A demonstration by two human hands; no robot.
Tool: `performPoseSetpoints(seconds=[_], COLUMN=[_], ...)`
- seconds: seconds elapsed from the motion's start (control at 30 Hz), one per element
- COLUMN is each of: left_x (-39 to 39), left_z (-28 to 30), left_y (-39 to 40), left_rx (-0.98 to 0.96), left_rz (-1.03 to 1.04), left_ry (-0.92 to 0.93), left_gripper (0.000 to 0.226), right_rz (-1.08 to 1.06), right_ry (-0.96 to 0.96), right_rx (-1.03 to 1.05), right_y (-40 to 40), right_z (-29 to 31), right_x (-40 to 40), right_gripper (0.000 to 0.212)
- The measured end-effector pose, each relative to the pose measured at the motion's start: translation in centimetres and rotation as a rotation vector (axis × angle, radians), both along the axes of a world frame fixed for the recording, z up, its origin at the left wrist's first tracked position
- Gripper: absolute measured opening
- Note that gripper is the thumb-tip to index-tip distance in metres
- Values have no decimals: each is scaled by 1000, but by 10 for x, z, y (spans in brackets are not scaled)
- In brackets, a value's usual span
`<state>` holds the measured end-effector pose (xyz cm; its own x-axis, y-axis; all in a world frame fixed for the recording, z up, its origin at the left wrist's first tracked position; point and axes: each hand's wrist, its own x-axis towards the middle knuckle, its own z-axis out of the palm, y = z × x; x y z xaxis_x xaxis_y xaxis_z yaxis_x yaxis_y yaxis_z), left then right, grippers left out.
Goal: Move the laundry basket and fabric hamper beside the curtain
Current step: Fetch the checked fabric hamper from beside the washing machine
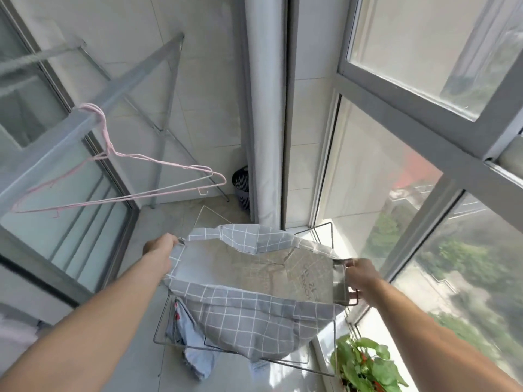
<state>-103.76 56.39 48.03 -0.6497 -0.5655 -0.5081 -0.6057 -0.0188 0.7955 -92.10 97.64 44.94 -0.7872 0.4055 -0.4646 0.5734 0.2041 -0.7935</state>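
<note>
Near the curtain [266, 108]: fabric hamper [254, 306] on wire frame.
Left hand [160, 246]: fingers clamped on hamper's left rim.
Right hand [363, 277]: fingers clamped on right rim.
Laundry basket [241, 188]: floor, touching curtain.

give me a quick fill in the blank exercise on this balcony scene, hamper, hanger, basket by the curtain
1. Both hands, the left hand and the right hand, grip the top frame of the grey checked fabric ____.
2. The hanger on the drying rack is ____ in colour.
3. The dark laundry basket stands on the floor partly behind the white ____.
4. A ____ plant sits by the window.

Missing words: hamper; pink; curtain; green
</note>
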Motion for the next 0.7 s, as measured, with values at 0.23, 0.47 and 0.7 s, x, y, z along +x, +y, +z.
performPoseSetpoints(seconds=[0.23, 0.47, 0.7], left_x=[-15, -21, -49], left_z=[-15, -39, -56], left_y=[-54, -93, -106], left_rx=[-11, -29, -67], left_rz=[163, 393, 494], left_ry=[-46, -52, -102], left_gripper=[47, 50, 37], right_rz=[121, 255, 383], right_ry=[-82, -104, -96], right_rx=[47, 26, 70], right_y=[-50, -83, -90], right_z=[4, 7, -8], right_x=[-89, -156, -238], right_gripper=[7, 10, 13])
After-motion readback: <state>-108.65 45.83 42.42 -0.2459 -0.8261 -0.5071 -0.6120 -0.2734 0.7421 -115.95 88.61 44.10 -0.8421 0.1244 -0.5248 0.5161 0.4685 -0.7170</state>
